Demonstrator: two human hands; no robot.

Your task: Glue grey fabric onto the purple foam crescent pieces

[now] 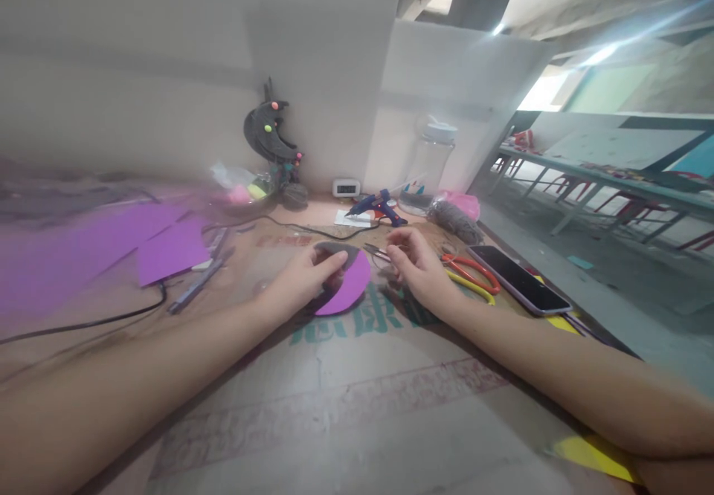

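Observation:
My left hand (320, 270) is closed on a purple paper crescent (351, 287), its thumb on top. Dark grey yarn (338, 247) covers the upper part of this shape; the lower part is bare purple. To the right, my right hand (411, 261) is held just above the table with thumb and fingers pinched together. Whatever lies between those fingertips is too fine to make out. Metal scissor tips (372, 249) show between the hands. Beyond the right hand lie orange (484, 276) and yellow (473, 287) handle loops. A grey yarn ball (458, 218) sits behind them.
Behind stand a blue glue gun (379, 206), a small clock (346, 187) and a clear bottle (432, 160). A grey crescent ornament (268, 132) is against the wall. Purple sheets (172, 248) and a pen (198, 287) lie left, a phone (521, 279) right. A black cord (123, 322) crosses the left side.

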